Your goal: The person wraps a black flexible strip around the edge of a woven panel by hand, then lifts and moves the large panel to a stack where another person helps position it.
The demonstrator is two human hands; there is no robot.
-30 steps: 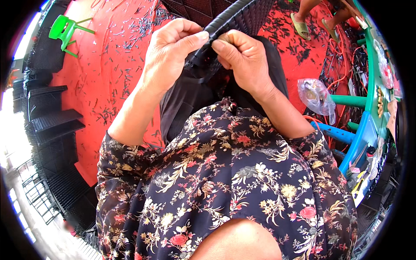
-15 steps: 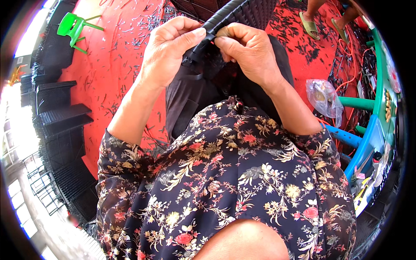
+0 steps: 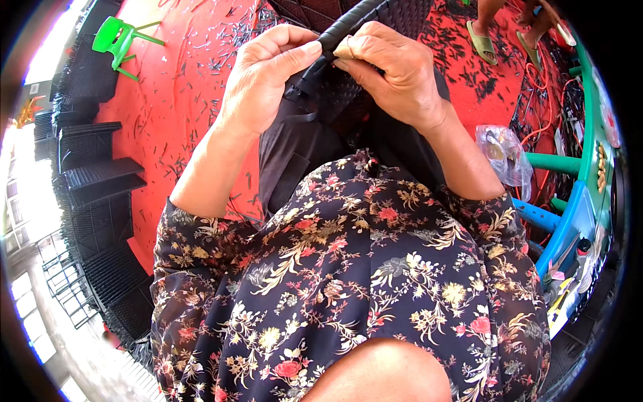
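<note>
A black woven wicker piece [image 3: 405,17] stands at the top, in front of my knees. Its edge is a thick rim [image 3: 348,21] wound with flat black strip. My left hand [image 3: 271,74] is closed on the rim's lower left part, thumb lying along it. Just right of that thumb, my right hand [image 3: 398,74] is closed at the rim, thumb and bent forefinger close together. Whatever strip lies between those fingers is hidden. Below the hands, a loose black strip end [image 3: 301,117] hangs by the dark trousers.
Black strip scraps litter the red floor covering [image 3: 167,100]. A green chair [image 3: 120,43] stands far left, above stacked black woven pieces [image 3: 100,181]. At right are a clear plastic bag [image 3: 502,157], a blue-and-green table [image 3: 569,228] and orange cables [image 3: 546,120]. Another person's sandalled feet [image 3: 482,43] show at top right.
My right hand has turned and moved slightly up and right, its fingers now over the rim. The dark strip bit between the thumbs no longer shows. My left hand stays on the rim.
</note>
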